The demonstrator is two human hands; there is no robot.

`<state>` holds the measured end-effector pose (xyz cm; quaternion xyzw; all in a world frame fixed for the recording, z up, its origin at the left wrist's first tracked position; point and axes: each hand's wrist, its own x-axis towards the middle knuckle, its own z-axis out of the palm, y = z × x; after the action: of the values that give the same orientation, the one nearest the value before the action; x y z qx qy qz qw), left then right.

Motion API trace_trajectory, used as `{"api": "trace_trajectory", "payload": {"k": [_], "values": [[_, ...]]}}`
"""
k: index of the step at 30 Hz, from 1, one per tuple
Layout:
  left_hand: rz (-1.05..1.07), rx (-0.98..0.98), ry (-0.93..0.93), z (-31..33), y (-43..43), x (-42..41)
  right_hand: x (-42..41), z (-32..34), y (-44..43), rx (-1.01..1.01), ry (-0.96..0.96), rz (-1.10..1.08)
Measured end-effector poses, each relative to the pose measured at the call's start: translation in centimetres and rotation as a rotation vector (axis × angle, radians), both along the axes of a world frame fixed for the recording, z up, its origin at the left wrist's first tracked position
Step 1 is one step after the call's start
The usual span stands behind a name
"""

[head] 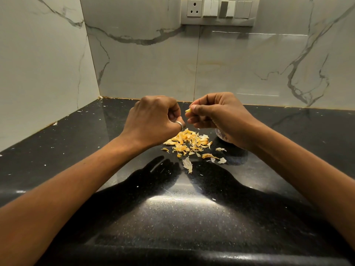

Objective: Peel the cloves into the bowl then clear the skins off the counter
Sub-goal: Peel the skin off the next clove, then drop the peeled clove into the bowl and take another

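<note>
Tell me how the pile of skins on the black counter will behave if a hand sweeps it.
The skins look thin and papery, so probably light and floppy; a push may scatter some. The counter looks polished, so they should slide easily. Curled pieces may crumble under pressure.

Veined marble wall (146, 66), grey switch panel (218, 11)

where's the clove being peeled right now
Head view, centre: the clove is pinched at the fingertips of the right hand, held in the air just right of the left hand and above the pile of skins on the counter.
</note>
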<state>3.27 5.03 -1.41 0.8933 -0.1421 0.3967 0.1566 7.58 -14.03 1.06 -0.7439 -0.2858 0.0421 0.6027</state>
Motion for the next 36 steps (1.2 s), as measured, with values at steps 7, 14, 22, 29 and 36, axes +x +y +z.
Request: {"api": "trace_trajectory", "payload": {"k": [7, 14, 22, 29, 36], "values": [[-0.034, -0.012, 0.054, 0.1, -0.1, 0.0, 0.3, 1.1, -0.8, -0.075, -0.143, -0.045], [-0.118, -0.033, 0.140, 0.0, 0.0, 0.1, 1.1, 2.2, -2.2, -0.314, -0.385, -0.163], [-0.086, 0.009, 0.110, -0.3, 0.0, 0.3, 2.3, 3.1, -4.0, -0.671, -0.576, -0.387], [0.045, 0.021, 0.103, 0.0, -0.2, -0.2, 2.1, 2.9, -4.0, -0.942, -0.499, -0.454], [0.057, -0.019, 0.089, 0.0, -0.2, -0.2, 2.0, 2.4, -3.4, -0.859, -0.676, -0.400]]}}
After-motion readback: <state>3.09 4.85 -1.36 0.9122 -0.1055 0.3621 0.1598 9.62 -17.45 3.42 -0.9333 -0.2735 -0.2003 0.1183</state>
